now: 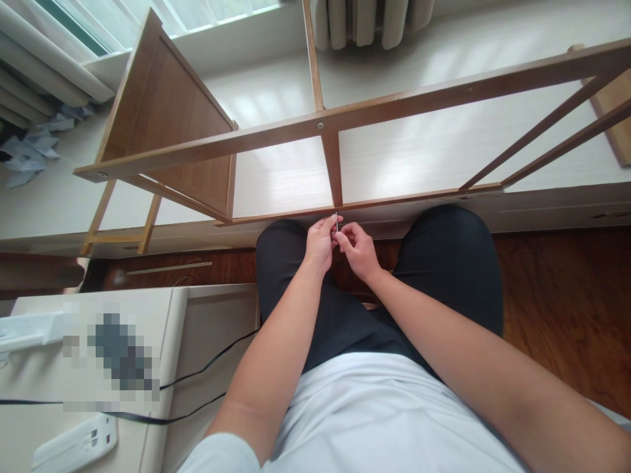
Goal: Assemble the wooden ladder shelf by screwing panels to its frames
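Observation:
My left hand (320, 244) and my right hand (359, 249) meet between my knees, fingertips pinched together on a small thin metal pin or screw (336, 222). It stands upright just under the near rail of a brown wooden shelf frame (394, 105) that lies on its side on the pale floor. The pin sits close to the foot of the frame's middle upright (332, 164). Both hands touch the metal piece; which hand bears it I cannot tell for sure.
A wooden side panel (162, 125) stands at the frame's left end. A white cabinet (148, 341) with a black cable (197, 374) and a power strip (73, 447) is at my left. Crumpled paper (29, 154) lies near curtains; a radiator (374, 20) is ahead.

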`<state>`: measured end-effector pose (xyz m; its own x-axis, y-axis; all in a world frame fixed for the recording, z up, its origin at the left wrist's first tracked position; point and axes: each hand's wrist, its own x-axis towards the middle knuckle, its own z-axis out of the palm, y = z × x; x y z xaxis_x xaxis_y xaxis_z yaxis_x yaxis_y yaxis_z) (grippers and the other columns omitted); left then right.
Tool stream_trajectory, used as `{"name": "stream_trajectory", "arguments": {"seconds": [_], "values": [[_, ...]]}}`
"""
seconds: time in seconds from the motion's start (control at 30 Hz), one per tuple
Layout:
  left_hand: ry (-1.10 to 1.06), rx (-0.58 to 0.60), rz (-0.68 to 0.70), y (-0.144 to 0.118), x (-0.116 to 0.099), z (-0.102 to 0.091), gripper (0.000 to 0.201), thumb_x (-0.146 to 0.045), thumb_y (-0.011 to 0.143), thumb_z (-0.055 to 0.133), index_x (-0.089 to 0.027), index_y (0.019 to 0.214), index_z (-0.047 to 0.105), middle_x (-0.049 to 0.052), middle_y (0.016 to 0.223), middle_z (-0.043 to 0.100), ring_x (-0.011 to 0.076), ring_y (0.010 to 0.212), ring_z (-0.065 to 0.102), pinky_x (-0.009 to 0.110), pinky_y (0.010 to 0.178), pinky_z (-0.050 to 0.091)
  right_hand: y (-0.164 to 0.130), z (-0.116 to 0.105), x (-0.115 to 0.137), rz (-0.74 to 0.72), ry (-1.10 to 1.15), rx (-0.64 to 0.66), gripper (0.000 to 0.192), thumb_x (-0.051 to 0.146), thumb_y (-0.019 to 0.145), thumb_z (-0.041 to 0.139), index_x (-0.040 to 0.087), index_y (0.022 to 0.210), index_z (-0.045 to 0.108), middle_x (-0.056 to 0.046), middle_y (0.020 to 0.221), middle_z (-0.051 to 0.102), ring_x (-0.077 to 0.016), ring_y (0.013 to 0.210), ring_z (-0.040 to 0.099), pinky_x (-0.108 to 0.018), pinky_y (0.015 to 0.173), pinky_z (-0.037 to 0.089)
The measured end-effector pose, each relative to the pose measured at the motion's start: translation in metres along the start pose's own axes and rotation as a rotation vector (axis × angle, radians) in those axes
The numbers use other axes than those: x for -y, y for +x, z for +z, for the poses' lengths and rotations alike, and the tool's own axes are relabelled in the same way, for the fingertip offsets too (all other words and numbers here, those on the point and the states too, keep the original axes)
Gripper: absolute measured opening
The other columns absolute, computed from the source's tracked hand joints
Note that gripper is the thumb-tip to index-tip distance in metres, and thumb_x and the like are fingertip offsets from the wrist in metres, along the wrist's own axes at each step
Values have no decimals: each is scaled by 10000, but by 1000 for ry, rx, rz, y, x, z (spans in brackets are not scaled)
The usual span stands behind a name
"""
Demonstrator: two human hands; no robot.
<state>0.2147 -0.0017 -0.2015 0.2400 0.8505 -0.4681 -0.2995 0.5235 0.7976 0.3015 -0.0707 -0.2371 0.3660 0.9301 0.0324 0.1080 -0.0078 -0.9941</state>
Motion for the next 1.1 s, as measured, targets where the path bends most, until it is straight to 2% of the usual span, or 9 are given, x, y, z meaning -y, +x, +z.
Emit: {"name": "stream_trajectory", "arguments": {"seconds": [0.23,0.47,1.1], "values": [[-47,-7,7,2,1,2,168,-279,780,805,-125,769,737,-25,635,534,66,574,483,189,562,410,1,-1,5,-55,-153,-1,230,457,902,666,249,934,573,26,721,642,-163,615,577,-285,641,440],[-78,14,-16,3,1,1,172,-274,790,791,-111,781,738,-25,649,542,76,593,534,210,606,471,3,-3,9,-74,-244,-46,227,454,893,674,250,933,583,13,719,661,-183,622,597,-294,654,443],[-57,28,-7,10,4,-3,188,-309,792,796,-127,803,749,-29,630,546,72,565,530,200,575,462,6,-4,11,-109,-194,-12,287,533,966,588,252,913,570,3,752,653,-178,642,597,-288,656,440]]}}
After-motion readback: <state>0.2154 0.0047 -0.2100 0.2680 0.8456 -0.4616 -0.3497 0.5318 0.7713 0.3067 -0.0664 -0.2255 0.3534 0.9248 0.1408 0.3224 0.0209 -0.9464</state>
